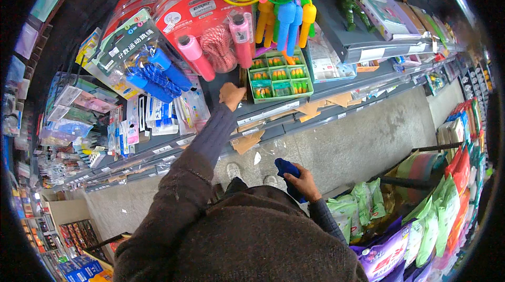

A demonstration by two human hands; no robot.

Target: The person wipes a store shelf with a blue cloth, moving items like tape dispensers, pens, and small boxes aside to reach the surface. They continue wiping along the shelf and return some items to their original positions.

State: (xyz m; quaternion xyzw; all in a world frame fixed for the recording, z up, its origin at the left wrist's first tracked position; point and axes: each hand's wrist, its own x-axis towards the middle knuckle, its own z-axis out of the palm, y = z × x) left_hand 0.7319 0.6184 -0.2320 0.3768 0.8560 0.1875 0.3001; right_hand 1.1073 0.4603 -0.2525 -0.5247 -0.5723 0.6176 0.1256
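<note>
My left hand (232,94) reaches onto the dark shelf with its fingers curled, just left of a green compartment box (281,98) of small orange-and-green items. Whether it grips the narrow brown thing at its fingers cannot be told. Above it hangs a red-carded jump rope pack (217,49) with pink handles. Lower down, in front of my body, my right hand (304,182) is closed around a bunched dark blue cloth (287,168). A pack with a blue rope and blue handles (158,75) hangs left of my left hand.
Yellow and blue jump rope handles (290,18) hang above the green box. A green toy figure (349,4) lies on the raised shelf (355,55) at the right. Boxed goods stand on the shelf at the left. Behind my right arm are green bags (365,203) and a purple bag (384,248).
</note>
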